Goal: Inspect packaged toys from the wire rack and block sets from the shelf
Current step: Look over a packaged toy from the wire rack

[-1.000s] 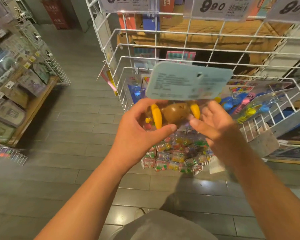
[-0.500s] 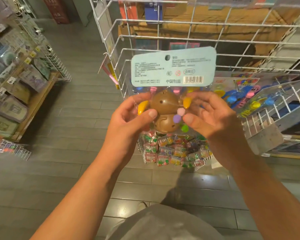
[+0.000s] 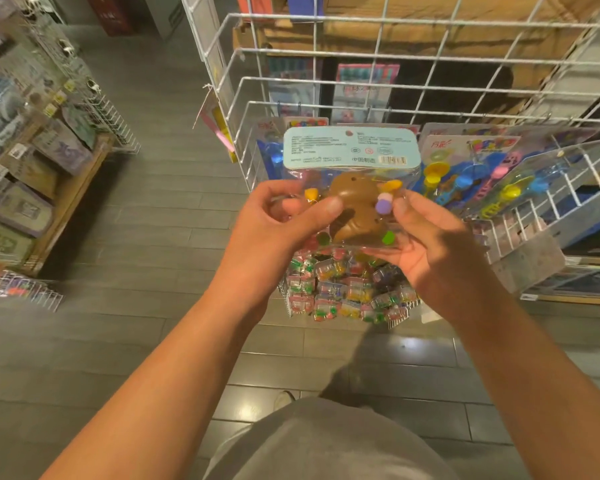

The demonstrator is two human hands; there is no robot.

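Both hands, left hand [image 3: 274, 220] and right hand [image 3: 433, 244], are gripping a packaged toy [image 3: 352, 188] (label side facing the camera) before the wire rack [image 3: 413, 88].

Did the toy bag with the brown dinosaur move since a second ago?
Yes. The toy bag has tipped upright; its blue card, tilted before, now stands level against the wire rack, printed side facing us, held by left hand and right hand.
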